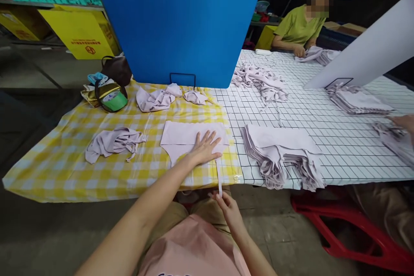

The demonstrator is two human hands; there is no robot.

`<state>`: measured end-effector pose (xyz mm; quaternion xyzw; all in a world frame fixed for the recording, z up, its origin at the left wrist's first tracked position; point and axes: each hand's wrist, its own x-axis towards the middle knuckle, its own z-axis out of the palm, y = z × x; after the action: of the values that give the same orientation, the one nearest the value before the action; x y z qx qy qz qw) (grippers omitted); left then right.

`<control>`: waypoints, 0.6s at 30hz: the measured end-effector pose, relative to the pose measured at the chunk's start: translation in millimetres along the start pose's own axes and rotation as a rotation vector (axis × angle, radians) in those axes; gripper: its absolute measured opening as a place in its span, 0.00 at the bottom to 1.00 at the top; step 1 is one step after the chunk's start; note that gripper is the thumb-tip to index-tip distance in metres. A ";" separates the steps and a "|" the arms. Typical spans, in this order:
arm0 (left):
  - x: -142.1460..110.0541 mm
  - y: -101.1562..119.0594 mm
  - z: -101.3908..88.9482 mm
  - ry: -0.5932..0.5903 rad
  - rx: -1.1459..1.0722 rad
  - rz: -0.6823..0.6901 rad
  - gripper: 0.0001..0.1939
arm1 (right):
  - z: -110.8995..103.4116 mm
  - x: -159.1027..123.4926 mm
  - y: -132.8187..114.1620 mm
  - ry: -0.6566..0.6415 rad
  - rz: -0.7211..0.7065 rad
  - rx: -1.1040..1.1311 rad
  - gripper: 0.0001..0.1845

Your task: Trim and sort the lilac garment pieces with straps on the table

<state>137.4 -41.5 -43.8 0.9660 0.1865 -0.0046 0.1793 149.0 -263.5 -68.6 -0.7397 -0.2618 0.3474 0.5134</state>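
A pale lilac garment (184, 138) lies flat on the yellow checked tablecloth (64, 168). My left hand (204, 147) rests flat on it with the fingers spread, pressing it down. A thin strap (219, 177) of the garment hangs over the table's front edge. My right hand (228, 207) is below the edge and pinches the end of that strap. A neat stack of folded lilac garments (281, 151) lies just to the right on the white gridded cloth (323, 112).
Crumpled lilac garments (113, 142) lie at the left and more (155, 98) at the back. A blue panel (177, 21) stands behind. A bag (110, 90) sits far left. Another person in green (297, 26) works across the table. A red stool (339, 228) stands right.
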 end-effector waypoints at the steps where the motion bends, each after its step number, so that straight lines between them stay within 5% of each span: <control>1: -0.1 0.0 -0.4 -0.005 -0.002 -0.001 0.36 | -3.8 -8.0 -0.5 0.002 0.007 -0.006 0.20; 6: -1.6 2.1 -5.3 -0.031 -0.016 0.001 0.36 | -21.3 -51.6 -18.7 0.105 0.029 0.166 0.20; 9: -1.6 3.4 -7.4 -0.047 -0.021 -0.009 0.37 | -31.6 -60.1 -40.1 -0.031 0.022 0.329 0.13; 14: -1.2 3.9 -5.3 -0.026 -0.029 -0.009 0.38 | -52.7 -39.8 -73.1 -0.337 0.019 0.484 0.15; 18: -1.2 4.2 -0.2 0.025 -0.032 -0.012 0.39 | -64.1 -8.8 -100.4 -0.328 -0.133 0.228 0.12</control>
<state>137.8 -45.4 -42.1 0.9618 0.1944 0.0096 0.1925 190.7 -273.4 42.9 -0.5914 -0.3492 0.4559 0.5660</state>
